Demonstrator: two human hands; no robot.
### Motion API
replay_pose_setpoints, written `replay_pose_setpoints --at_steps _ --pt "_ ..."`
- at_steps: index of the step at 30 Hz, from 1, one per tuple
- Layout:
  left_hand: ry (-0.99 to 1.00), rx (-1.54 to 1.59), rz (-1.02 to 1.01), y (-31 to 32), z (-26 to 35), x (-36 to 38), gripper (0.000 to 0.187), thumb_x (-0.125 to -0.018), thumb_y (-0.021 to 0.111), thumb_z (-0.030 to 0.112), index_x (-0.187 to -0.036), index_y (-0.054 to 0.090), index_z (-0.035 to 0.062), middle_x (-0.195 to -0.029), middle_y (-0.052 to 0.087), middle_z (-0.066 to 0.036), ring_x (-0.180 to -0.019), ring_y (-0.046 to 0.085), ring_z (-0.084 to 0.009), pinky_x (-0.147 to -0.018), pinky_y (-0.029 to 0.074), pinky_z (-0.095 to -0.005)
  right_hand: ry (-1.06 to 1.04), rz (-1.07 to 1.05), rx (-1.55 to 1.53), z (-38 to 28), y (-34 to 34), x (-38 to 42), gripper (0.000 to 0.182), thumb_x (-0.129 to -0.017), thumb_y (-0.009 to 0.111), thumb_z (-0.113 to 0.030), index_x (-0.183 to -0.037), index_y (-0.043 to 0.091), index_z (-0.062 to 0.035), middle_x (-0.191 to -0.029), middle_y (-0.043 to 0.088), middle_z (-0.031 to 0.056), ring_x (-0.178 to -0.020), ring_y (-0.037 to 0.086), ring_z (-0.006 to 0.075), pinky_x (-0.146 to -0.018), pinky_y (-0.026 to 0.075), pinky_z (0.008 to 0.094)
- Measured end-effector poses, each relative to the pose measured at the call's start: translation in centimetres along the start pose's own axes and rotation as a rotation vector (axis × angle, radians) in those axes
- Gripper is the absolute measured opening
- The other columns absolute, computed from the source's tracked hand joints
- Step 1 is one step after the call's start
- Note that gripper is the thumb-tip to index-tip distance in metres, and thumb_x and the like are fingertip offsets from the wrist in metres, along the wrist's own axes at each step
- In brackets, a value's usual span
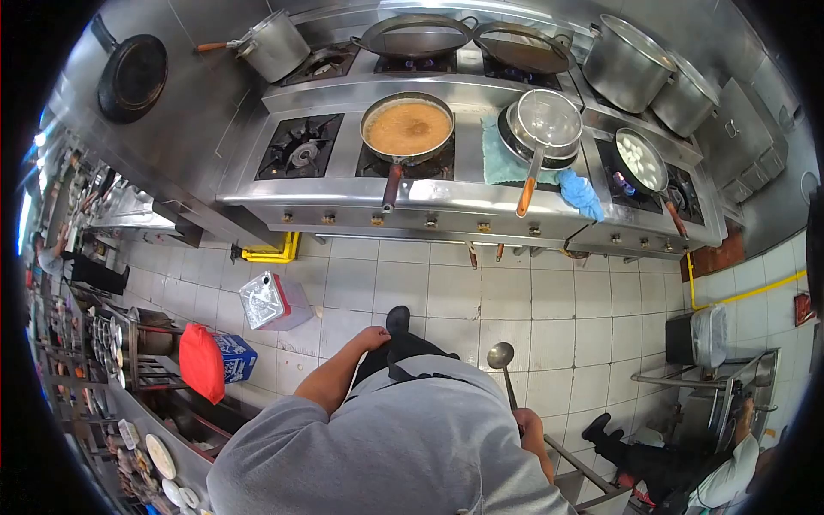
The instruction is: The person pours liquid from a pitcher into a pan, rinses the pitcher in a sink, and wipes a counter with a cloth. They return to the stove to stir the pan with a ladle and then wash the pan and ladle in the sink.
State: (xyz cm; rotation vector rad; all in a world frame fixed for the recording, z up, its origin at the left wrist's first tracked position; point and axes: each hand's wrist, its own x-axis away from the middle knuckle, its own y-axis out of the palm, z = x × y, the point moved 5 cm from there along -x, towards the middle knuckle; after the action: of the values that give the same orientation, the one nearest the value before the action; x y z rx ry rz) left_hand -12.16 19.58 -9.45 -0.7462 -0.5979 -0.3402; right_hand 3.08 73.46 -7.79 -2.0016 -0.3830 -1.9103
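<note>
My left hand (pixel 372 337) hangs beside my thigh above the tiled floor, its fingers curled together; whether anything is in them is too small to tell. In my right hand (pixel 529 422) is the handle of a metal ladle (pixel 500 355), its bowl pointing forward over the floor. Ahead on the stove (pixel 335 194), a pan of orange-brown sauce (pixel 407 129) sits on a front burner. To its right, a wire strainer (pixel 546 118) rests over a dark pan. A pan with white pieces in liquid (pixel 640 160) stands over a blue flame.
Large woks (pixel 415 39) and tall pots (pixel 629 62) line the back burners. A blue cloth (pixel 581 195) hangs over the stove edge. A lidded container (pixel 275 302) stands on the floor. A co-worker (pixel 721 474) is at lower right; another person (pixel 86 269) is far left.
</note>
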Motion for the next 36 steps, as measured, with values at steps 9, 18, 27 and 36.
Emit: replay_pose_setpoints --at_steps 9,18,27,36 --pt "0.011 -0.041 -0.043 0.8 1.1 -2.2 0.035 -0.084 0.063 0.038 -0.099 0.069 0.0074 -0.101 0.070 -0.014 -0.096 0.065 -0.0309 -0.084 0.050 -0.0395 -0.334 0.170 -0.034 -2.6 0.9 5.5 0.020 -0.080 0.072 -0.010 -0.091 0.059 0.0018 -0.066 0.059 0.0057 -0.052 0.056 0.0158 -0.045 0.044 0.0305" --pt "-0.006 0.106 -0.057 -2.6 3.5 -3.4 0.036 -0.086 0.063 0.037 -0.104 0.070 0.0071 -0.101 0.070 -0.014 -0.095 0.066 -0.0289 -0.084 0.051 -0.0383 -0.941 0.090 -0.202 -22.8 3.5 22.3 0.023 -0.090 0.063 -0.011 -0.110 0.058 -0.0007 -0.069 0.053 -0.0007 -0.053 0.051 0.0070 -0.049 0.044 0.0227" --pt "0.095 0.370 -0.114 -8.3 7.7 -5.4 0.041 -0.091 0.059 0.039 -0.116 0.064 0.0072 -0.101 0.068 -0.009 -0.091 0.064 -0.0210 -0.080 0.052 -0.0353 -1.275 -0.093 -0.085 -44.4 8.8 32.3 0.056 -0.084 0.057 -0.002 -0.137 0.040 -0.0058 -0.078 0.050 -0.0004 -0.064 0.051 0.0102 -0.057 0.046 0.0271" --pt "0.277 1.237 -0.528 -25.5 29.9 3.3 0.047 -0.100 0.043 0.048 -0.122 0.055 0.0078 -0.114 0.059 -0.006 -0.094 0.059 -0.0183 -0.079 0.052 -0.0332 -1.280 0.117 0.026 -54.1 16.2 34.0 0.060 -0.089 0.054 -0.008 -0.143 0.031 0.0016 -0.101 0.058 0.0116 -0.085 0.057 0.0136 -0.071 0.049 0.0279"
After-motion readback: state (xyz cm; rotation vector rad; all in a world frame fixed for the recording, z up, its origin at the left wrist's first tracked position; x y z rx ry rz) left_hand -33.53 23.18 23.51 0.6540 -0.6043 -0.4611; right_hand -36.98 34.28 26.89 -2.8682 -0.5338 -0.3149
